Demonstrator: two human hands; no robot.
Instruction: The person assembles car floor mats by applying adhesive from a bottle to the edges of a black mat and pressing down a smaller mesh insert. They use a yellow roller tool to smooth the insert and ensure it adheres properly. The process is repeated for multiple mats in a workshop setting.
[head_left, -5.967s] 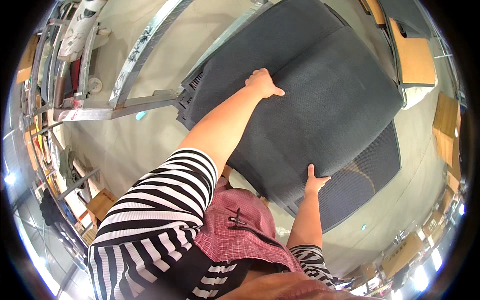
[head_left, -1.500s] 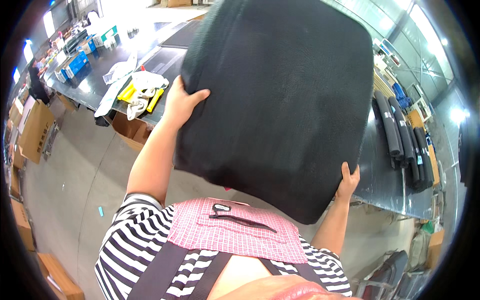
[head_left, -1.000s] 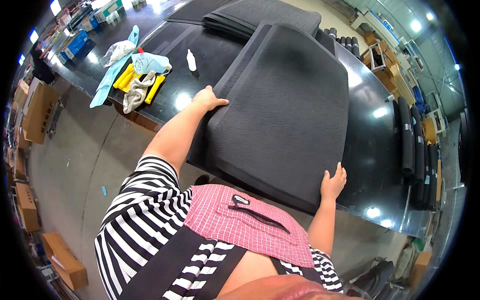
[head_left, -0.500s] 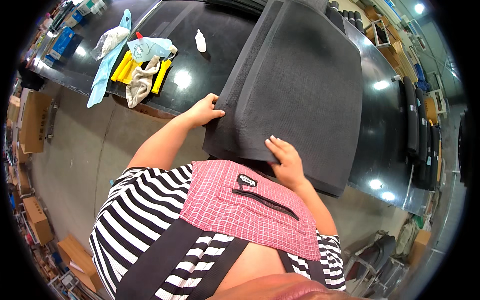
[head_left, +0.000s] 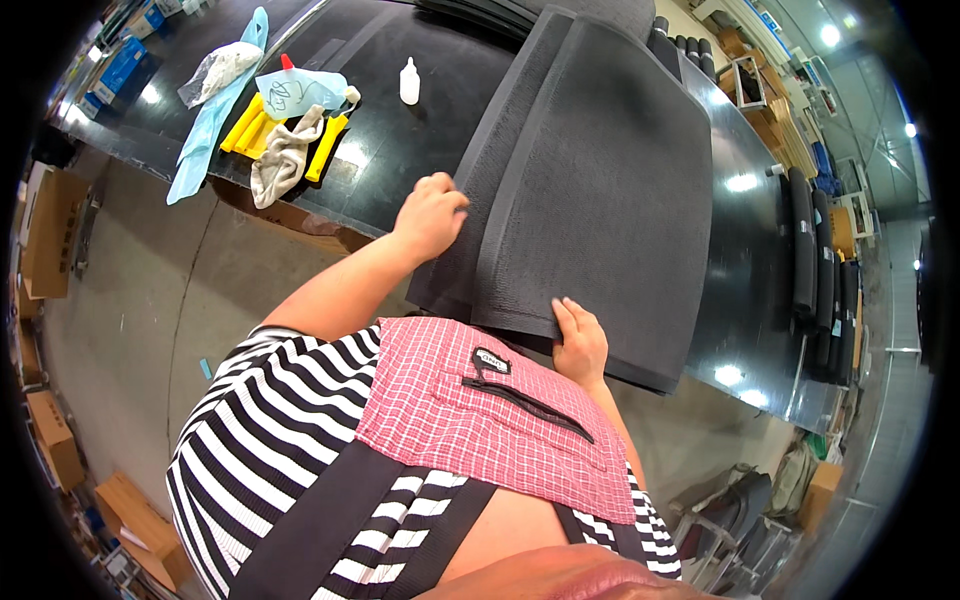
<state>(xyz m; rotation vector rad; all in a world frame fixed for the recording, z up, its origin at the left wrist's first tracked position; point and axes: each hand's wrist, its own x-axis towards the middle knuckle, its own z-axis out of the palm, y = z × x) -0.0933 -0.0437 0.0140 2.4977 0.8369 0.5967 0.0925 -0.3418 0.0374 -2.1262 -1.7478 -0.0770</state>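
Several large black textured mats lie stacked before me, the top mat [head_left: 610,190] set to the right so a strip of the lower mat [head_left: 455,250] shows along its left side. My left hand [head_left: 432,215] is closed at the lower mat's left edge, its fingers curled and the tips partly hidden. At the near edge of the top mat, my right hand [head_left: 580,340] grips the border, with fingers on the upper face and the thumb out of sight.
On the black table [head_left: 390,140] to the left are a white squeeze bottle [head_left: 409,82], yellow-handled tools [head_left: 327,147], a grey glove [head_left: 285,160] and a light blue sheet [head_left: 215,115]. Black rolls [head_left: 803,245] stand along the right. Cardboard boxes [head_left: 55,235] stand at the far left.
My left hand has moved slightly right and its fingers have curled in. My right hand has shifted a little down and right along the near edge. The top mat's left border lies flatter.
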